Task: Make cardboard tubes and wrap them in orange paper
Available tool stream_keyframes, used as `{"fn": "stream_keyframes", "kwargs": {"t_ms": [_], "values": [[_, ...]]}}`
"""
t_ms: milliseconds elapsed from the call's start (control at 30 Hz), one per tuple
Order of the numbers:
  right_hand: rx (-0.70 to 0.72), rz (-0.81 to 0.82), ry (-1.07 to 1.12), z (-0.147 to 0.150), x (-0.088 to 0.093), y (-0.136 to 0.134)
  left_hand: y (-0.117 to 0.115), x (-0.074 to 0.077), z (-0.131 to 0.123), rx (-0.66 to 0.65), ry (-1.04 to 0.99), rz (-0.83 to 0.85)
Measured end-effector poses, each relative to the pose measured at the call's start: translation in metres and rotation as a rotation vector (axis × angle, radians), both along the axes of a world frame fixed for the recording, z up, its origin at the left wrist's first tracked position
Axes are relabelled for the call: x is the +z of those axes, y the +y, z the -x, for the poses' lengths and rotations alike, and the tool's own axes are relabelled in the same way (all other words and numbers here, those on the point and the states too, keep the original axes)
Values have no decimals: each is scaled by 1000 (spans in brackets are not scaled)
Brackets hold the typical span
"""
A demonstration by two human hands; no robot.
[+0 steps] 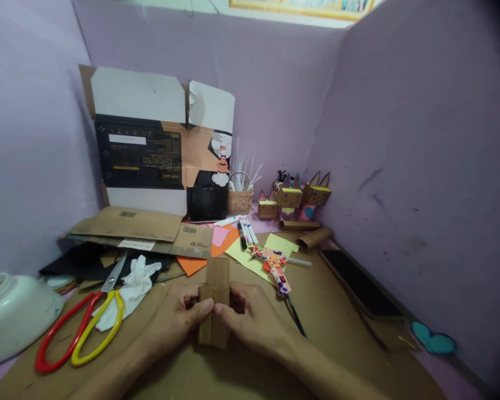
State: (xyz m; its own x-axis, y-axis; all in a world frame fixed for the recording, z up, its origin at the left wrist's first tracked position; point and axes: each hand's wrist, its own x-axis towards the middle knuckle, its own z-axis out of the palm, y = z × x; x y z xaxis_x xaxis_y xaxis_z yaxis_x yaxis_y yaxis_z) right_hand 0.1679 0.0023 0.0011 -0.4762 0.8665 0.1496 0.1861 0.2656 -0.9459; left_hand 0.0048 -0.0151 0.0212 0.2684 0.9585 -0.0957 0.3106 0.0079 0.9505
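Head view: at the clock's centre, low in the middle of the bench (452,379), the folded cardboard piece (215,331) stands between two hands. The left hand (188,312) pinches it from 9 o'clock, the right hand (250,315) from 3, thumb tips nearly meeting on its near face.

A brown cardboard sheet (329,344) covers most of the bench and runs on toward 4 and 8 o'clock, under the forearms. Lilac walls (420,139) bound the space from 10 round to 3. The phone (362,286) lies at 3 along the right edge, the white bowl (19,316) at 9 on the left.

At half past 11, the opened-out box (139,153) carries upside-down print too small to read. At half past 10, the flattened cartons (137,225) show barcodes and a recycling mark.

The scissors (95,322), with red and yellow loop handles, lie at 9 beside crumpled white tissue (135,286). A bright-patterned glue gun (274,266) lies at 2; slim markers (249,233) and eared cardboard boxes (290,198) sit at 1.
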Motion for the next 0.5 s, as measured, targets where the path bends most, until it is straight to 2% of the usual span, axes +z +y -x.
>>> {"fn": "stream_keyframes", "kwargs": {"t_ms": [133, 233, 333, 400, 500], "values": [[-67, -88, -217, -6, 8, -3, 1, -6, -3, 21, -29, 14], [-77, -137, -256, -9, 10, -4, 0, -1, -7, 42, -10, 22], [-94, -97, -244, -11, 10, -2, 1, 3, -10, 75, 8, 48], [-56, 101, -93, -11, 8, 4, 4, 1, -9, 133, -36, 110], [35, 534, 185, -9, 2, 14, 11, -11, -7, 229, -139, 203]]}}
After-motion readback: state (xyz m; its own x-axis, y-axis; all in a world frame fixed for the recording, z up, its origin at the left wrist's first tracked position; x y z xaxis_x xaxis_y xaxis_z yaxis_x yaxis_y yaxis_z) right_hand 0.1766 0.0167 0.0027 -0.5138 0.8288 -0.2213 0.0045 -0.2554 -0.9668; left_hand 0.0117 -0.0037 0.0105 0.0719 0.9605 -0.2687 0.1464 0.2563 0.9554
